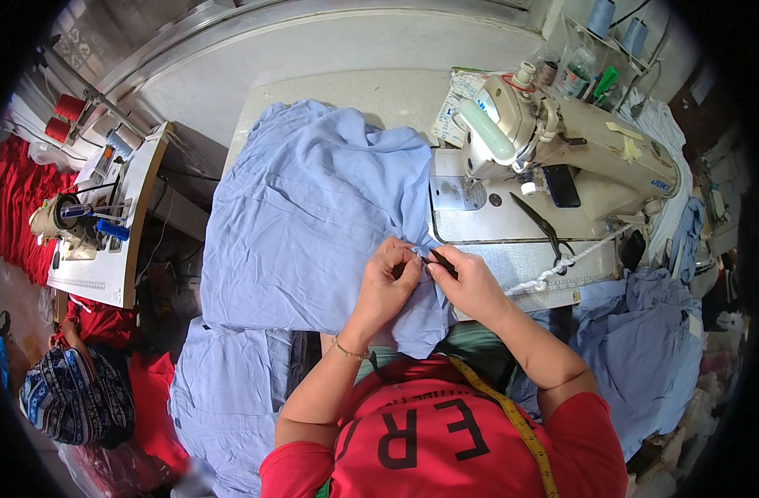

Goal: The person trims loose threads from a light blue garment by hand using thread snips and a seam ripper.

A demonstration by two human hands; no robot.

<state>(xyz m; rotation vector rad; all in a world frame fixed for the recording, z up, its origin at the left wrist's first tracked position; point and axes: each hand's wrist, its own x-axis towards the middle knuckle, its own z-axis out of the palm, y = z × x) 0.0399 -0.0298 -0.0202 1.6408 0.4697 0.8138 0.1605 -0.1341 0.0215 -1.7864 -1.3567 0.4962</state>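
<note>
A light blue cloth garment (305, 216) lies spread over the sewing table, its near edge gathered toward me. My left hand (389, 275) is closed in a pinch on a bunched edge of this garment. Close beside it, my right hand (466, 286) is closed round a slim black tool (442, 264), whose tip points at the pinched cloth. The tool's exact kind is hidden by my fingers. Both hands meet just left of the sewing machine's front plate, and a fold of the garment hangs below them over the table edge.
To the right stands a sewing machine (562, 141) with a dark phone (562, 186) and black scissors (545, 228) on its bed. A white twisted cord (574, 261) runs along the near edge. Blue garments (636, 349) hang at right; another machine table (114, 224) stands left.
</note>
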